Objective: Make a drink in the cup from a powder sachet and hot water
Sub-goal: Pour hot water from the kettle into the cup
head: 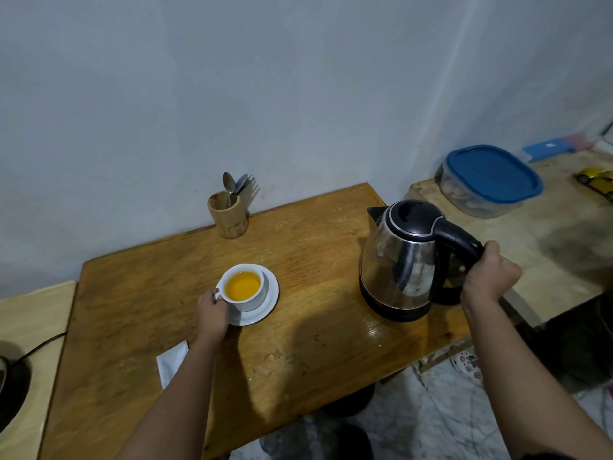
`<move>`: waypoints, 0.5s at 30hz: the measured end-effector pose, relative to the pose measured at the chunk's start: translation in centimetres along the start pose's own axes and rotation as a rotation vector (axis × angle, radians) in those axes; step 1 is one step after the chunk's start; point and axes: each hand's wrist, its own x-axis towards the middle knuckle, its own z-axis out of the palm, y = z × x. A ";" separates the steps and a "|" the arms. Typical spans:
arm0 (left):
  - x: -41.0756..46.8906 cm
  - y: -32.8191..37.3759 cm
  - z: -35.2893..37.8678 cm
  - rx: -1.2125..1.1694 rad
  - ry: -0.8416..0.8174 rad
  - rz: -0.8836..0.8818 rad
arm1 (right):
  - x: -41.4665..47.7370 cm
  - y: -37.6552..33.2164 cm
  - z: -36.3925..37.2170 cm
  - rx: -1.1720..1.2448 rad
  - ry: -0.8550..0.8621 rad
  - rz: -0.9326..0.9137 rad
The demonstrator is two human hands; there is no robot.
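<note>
Far left: a pale side surface (30, 330) butts against the left edge of the table (139, 293), with a black cable (43, 343) running to a dark round object cut off by the frame.

Near the table's front-left area lies a white paper (170, 361), flat, partly hidden under the left forearm. Can't tell if it's the sachet.

Left hand (212, 315) is at the cup (245, 288), fingers closed around the handle on the cup's left side. Cup is white, upright, sitting on a white saucer (265, 307) roughly mid-table, a bit left of centre. Cup holds orange-yellow liquid, filled well up the wall.

Back edge of the table, against the wall: wooden holder (228, 215) with a spoon and forks (237, 185) standing in it. Well apart from the cup.

Right side of the table: steel kettle (401, 260), black lid shut, spout pointing toward the back-left, upright on its black base near the right edge. Right hand (491, 277) is wrapped shut around the kettle's black handle.

Beyond the right edge, a second, lighter worn surface (547, 247) carries a clear tub with a blue lid (491, 175), closed. A yellow toy car (595, 180) sits further right, cut by the frame.

Floor below is marbled tile (414, 423).
</note>
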 end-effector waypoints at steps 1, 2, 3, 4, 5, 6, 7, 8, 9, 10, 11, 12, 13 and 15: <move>0.1 0.0 0.0 0.000 0.000 0.001 | 0.1 0.1 0.0 0.003 0.000 -0.003; 0.1 0.0 -0.1 -0.002 -0.001 0.000 | 0.2 0.1 -0.1 0.003 0.000 -0.004; 0.2 -0.1 -0.1 -0.006 -0.005 0.000 | 0.3 0.2 -0.1 0.002 -0.002 -0.005; 0.2 -0.1 -0.1 -0.011 -0.008 -0.001 | 0.3 0.2 -0.1 0.002 -0.004 -0.005; 0.2 -0.1 -0.1 -0.017 -0.010 0.001 | 0.4 0.3 -0.1 0.002 -0.007 -0.004; 0.2 -0.1 -0.2 -0.020 -0.011 0.001 | 0.5 0.3 -0.1 0.003 -0.008 -0.002; 0.1 0.0 -0.2 -0.023 -0.012 -0.001 | 0.6 0.3 -0.1 0.003 -0.011 0.000; 0.1 0.0 -0.1 -0.027 -0.014 -0.002 | 0.6 0.4 -0.1 0.004 -0.013 0.001; 0.1 0.0 -0.1 -0.032 -0.015 -0.004 | 0.7 0.4 -0.1 0.003 -0.015 0.000; 0.1 0.0 -0.1 -0.034 -0.015 -0.006 | 0.8 0.5 -0.1 0.000 -0.015 0.000; 0.0 0.1 -0.1 -0.036 -0.016 -0.010 | 0.8 0.5 -0.1 -0.006 -0.013 -0.002; 0.0 0.1 -0.1 -0.036 -0.016 -0.013 | 0.8 0.5 -0.1 -0.012 -0.009 -0.004; 0.0 0.1 -0.2 -0.036 -0.017 -0.016 | 0.8 0.5 0.0 -0.017 -0.002 -0.004; 0.0 0.2 -0.2 -0.041 -0.026 -0.024 | 1.0 0.3 0.1 -0.020 0.030 0.023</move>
